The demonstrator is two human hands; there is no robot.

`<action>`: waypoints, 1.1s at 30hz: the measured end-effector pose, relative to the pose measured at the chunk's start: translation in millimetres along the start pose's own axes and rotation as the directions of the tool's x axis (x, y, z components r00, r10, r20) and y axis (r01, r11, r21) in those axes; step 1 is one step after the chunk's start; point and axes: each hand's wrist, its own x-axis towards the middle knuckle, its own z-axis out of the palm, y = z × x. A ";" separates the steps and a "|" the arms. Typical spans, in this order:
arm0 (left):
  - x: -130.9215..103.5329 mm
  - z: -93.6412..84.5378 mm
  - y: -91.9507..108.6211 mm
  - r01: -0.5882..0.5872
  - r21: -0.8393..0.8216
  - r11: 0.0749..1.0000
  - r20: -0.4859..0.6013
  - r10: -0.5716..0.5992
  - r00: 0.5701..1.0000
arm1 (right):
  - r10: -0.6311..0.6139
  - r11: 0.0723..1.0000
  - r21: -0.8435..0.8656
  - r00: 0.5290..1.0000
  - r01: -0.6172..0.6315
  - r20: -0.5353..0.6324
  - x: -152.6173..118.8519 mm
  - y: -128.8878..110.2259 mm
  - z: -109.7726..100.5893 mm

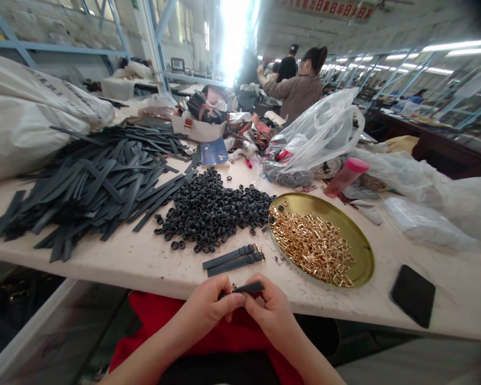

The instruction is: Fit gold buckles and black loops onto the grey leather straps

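Note:
Between my two hands, just over the table's front edge, is a dark strap (250, 288) with a bit of gold buckle showing at its left end. My left hand (216, 300) pinches the buckle end. My right hand (269, 305) is closed on the strap's other end. Two buckled straps (232, 260) lie side by side on the table just beyond. Behind them spreads a heap of small black loops (214, 208). Gold buckles (310, 243) fill much of a round gold tray (355, 238) to the right.
A big pile of dark strips (100, 182) covers the left side, beside a white sack (28, 112). A phone (413, 295) lies near the right front edge. Farther back are a blue booklet (214, 152), a pink-lidded jar (347, 176) and a plastic bag (320, 133). People stand beyond.

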 end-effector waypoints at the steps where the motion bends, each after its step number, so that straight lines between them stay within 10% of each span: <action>1: 4.4 -1.5 -1.9 0.011 -0.025 1.000 0.003 -0.010 1.000 | -0.001 1.000 -0.007 1.000 0.001 0.020 2.7 -0.2 -0.1; 9: 30.0 -16.9 -7.0 0.027 -0.079 0.997 -0.038 -0.030 0.999 | -0.124 0.955 -0.244 0.973 0.170 0.194 40.4 -0.2 -17.4; 13: 40.3 -21.0 -6.3 0.006 0.046 0.999 -0.031 -0.005 1.000 | -0.093 0.768 -0.641 0.992 0.015 -0.088 95.7 12.9 -43.8; 16: 49.6 -21.7 -9.2 0.054 0.012 0.998 -0.074 -0.053 0.996 | -0.053 0.572 -0.819 0.994 -0.049 -0.097 132.5 24.5 -49.9; 20: 56.2 -21.2 -12.9 0.052 0.044 0.998 -0.104 -0.047 0.993 | -0.015 0.542 -0.839 0.998 -0.042 -0.059 148.8 33.1 -40.8; 29: 53.1 -17.1 0.5 -0.002 0.190 0.982 -0.240 0.048 0.969 | 0.023 0.727 -0.686 1.000 -0.020 -0.005 131.5 21.1 -44.7; 33: 45.0 -12.8 9.0 -0.044 0.246 0.968 -0.295 0.118 0.948 | 0.103 0.971 -0.228 0.986 -0.071 0.134 95.4 8.1 -40.6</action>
